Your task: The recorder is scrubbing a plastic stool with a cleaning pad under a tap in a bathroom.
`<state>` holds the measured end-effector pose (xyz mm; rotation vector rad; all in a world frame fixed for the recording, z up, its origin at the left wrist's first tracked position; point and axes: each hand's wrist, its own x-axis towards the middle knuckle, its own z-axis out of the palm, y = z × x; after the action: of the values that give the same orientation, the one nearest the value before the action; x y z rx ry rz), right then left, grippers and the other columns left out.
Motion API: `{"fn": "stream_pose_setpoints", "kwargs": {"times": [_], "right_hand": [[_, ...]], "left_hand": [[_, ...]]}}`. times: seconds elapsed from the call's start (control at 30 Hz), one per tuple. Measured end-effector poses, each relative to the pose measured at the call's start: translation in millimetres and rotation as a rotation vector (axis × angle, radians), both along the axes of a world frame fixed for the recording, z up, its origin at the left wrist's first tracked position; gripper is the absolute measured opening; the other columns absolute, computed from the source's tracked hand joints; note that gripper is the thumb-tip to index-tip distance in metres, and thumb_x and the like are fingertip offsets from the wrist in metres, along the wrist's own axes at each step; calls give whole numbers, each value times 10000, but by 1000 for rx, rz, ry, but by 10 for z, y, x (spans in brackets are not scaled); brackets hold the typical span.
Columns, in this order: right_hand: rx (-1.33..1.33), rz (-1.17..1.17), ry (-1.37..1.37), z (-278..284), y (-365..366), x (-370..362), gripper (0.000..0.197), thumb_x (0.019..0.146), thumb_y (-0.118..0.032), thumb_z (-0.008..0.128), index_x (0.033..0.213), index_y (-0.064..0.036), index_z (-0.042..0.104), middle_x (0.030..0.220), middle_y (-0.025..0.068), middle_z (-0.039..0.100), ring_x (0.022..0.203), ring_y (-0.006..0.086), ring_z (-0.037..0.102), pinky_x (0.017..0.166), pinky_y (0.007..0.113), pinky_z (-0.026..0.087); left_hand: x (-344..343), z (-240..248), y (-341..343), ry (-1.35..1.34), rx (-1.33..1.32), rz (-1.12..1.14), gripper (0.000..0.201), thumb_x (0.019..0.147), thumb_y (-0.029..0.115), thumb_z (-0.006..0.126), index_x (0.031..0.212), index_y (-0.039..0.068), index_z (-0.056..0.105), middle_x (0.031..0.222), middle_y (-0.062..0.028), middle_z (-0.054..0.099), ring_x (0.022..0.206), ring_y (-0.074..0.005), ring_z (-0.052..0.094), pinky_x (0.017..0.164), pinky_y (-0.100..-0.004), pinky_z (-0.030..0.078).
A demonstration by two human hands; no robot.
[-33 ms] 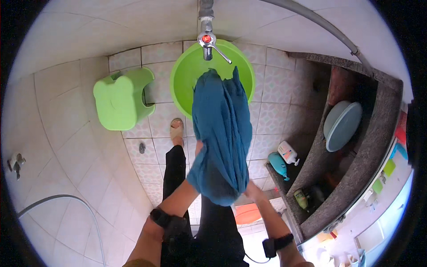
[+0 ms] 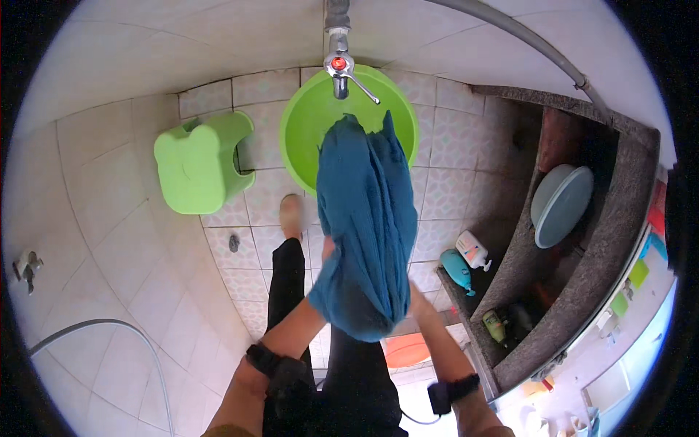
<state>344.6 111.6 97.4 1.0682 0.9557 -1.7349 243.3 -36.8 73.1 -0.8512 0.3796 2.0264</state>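
Note:
A blue cloth (image 2: 368, 226), bunched and hanging in folds, is held up in front of me, its far end over the green basin (image 2: 297, 120). Part of my left hand (image 2: 328, 247) shows at the cloth's left edge; the rest is covered by the fabric. At the cloth's lower right edge is my right hand (image 2: 417, 300), its fingers mostly hidden and somewhat blurred. Both hands appear closed on the cloth. Above the basin, a chrome tap (image 2: 340, 69) with a red button and a lever juts out from the wall.
A light-green stool (image 2: 191, 166) stands left of the basin on the tiled floor. At right are stone shelves (image 2: 502, 269) with a grey-blue basin (image 2: 562, 207), a teal bottle (image 2: 456, 269) and a white pump bottle (image 2: 473, 249). A grey hose (image 2: 109, 322) hangs at left.
The cloth has shifted very slightly to the right and toward me, along with my hands. Everything else stays nearly the same.

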Motion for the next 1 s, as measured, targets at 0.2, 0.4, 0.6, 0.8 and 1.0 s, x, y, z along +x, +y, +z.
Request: {"fn": "stream_pose_setpoints", "kwargs": {"times": [0.2, 0.4, 0.6, 0.8, 1.0], "right_hand": [[-371, -779, -35, -615, 231, -408, 847, 821, -675, 319, 1370, -30, 322, 1338, 127, 419, 1144, 281, 457, 993, 398, 350], [-3, -577, -15, -354, 424, 311, 677, 875, -512, 421, 1337, -19, 374, 1230, 99, 506, 1007, 240, 521, 909, 348, 415], [261, -710, 340, -926, 285, -1088, 541, 920, -376, 505, 1308, -10, 417, 1140, 76, 579, 893, 205, 574, 839, 306, 468], [-227, -643, 602, -454, 673, -1818, 614, 701, -440, 721, 1116, -33, 523, 987, 97, 595, 903, 209, 564, 808, 333, 467], [347, 211, 393, 331, 763, -2284, 481, 633, -313, 772, 967, -2, 623, 844, 70, 644, 730, 163, 605, 717, 311, 490]], "left_hand": [[225, 120, -54, -132, 108, -111, 693, 809, 344, 610, 1349, 8, 334, 1357, -121, 402, 1210, -278, 429, 1047, -383, 317], [365, 167, -169, -212, 177, -184, 701, 798, 328, 623, 1346, -1, 335, 1346, -129, 412, 1200, -273, 439, 1046, -378, 319], [504, 231, -214, -283, 250, -229, 708, 788, 312, 636, 1342, -10, 335, 1334, -137, 421, 1190, -269, 449, 1045, -374, 320], [548, 421, -274, -289, 307, -301, 716, 777, 296, 649, 1338, -19, 336, 1322, -145, 430, 1180, -265, 459, 1044, -369, 321], [-121, 949, 293, -227, 159, -345, 488, 740, 147, 615, 1185, -24, 510, 1110, -113, 602, 980, -233, 595, 908, -337, 454]]}}
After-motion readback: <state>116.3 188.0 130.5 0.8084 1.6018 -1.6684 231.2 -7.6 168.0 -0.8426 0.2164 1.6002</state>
